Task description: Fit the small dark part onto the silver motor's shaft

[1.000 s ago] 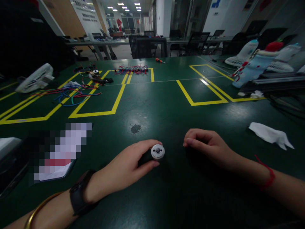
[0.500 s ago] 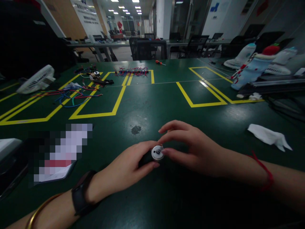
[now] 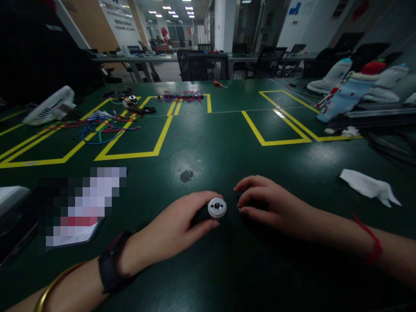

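Note:
My left hand (image 3: pixel 182 223) is wrapped round a small round part (image 3: pixel 217 208) with a silvery face, a dark centre and small holes; that face points up toward me. My fingers and thumb press on its sides, and its lower body is mostly hidden. To the right of it, apart from it, my right hand (image 3: pixel 269 203) hovers with curled fingers. Its thumb and index finger come near each other, and a tiny light speck shows at the thumb tip, too small to name.
On the green table (image 3: pixel 208 160) lie yellow tape outlines, bundled wires (image 3: pixel 100 128), a wired row of parts (image 3: pixel 182 96), an orange screwdriver (image 3: pixel 220 84), a white tissue (image 3: pixel 368 186), a blurred flat item (image 3: pixel 87 208), a white fan (image 3: pixel 50 106) and a blue snowman toy (image 3: pixel 344 95).
My right hand has drawn away to the right from the round part, whose face now shows fully. My left hand still holds it in nearly the same place.

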`<act>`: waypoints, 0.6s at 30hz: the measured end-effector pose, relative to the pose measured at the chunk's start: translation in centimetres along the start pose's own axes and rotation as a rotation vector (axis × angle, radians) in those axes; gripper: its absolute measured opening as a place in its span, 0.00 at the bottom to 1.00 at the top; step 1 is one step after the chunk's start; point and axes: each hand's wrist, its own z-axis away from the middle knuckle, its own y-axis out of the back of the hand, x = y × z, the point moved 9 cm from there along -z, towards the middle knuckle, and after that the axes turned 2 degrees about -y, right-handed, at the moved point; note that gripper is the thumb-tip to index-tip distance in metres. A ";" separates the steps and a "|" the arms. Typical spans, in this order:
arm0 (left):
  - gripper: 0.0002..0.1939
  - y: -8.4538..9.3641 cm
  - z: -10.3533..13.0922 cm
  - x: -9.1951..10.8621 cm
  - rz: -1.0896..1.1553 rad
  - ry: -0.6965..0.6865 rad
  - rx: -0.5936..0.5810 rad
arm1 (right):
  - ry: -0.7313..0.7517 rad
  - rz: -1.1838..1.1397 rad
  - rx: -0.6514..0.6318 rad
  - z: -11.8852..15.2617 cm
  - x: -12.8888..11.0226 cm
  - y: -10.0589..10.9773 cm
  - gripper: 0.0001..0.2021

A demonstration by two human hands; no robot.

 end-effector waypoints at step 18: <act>0.21 0.2 0.0 -0.2 0.000 0.022 -0.005 | -0.167 -0.375 0.107 1.5 3.0 0.4 0.08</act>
